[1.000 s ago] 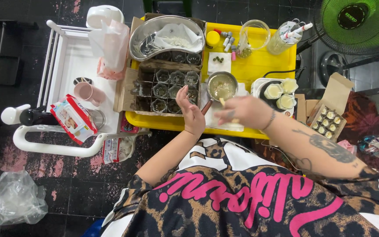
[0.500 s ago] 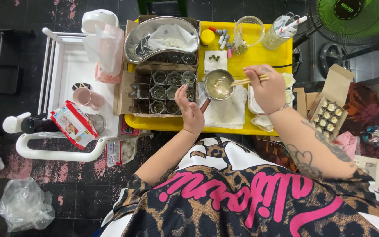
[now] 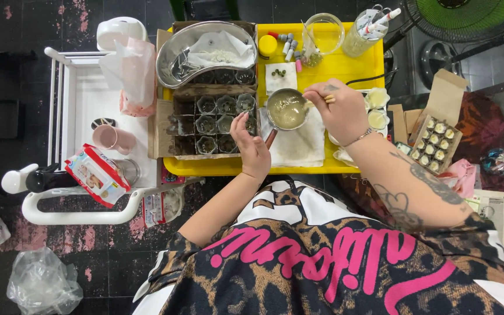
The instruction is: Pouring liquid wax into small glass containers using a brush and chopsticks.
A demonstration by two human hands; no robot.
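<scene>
Head view looks straight down on a crowded yellow tray (image 3: pixel 345 70) with little bare surface left: a strip at its upper right and a narrow band along the near rim. A cardboard box of small glass jars (image 3: pixel 214 122) fills the tray's left half, its flaps overhanging the edge toward the white cart (image 3: pixel 83 111). A steel kidney dish (image 3: pixel 205 49) sits partly over the box's far row, hiding those jars.

The small metal pot (image 3: pixel 287 109) of pale liquid stands near the tray's middle on a white cloth (image 3: pixel 298 146), just right of the box. Its handle runs down toward the left hand (image 3: pixel 251 149) and is mostly hidden under it.

The left hand rests at the box's right edge, fingers raised over the nearest jars; I cannot tell whether it pinches anything. The right hand (image 3: pixel 340 112) lies palm down just right of the pot, fingers closed on thin wooden sticks (image 3: pixel 316 102) whose tips reach the pot's rim. This hand covers part of the cream-filled cups (image 3: pixel 377 108) behind it.

The open carton of small filled pots (image 3: pixel 433 146) sits off the tray's right edge. Both forearms come up from the lower frame, the right one tattooed.
</scene>
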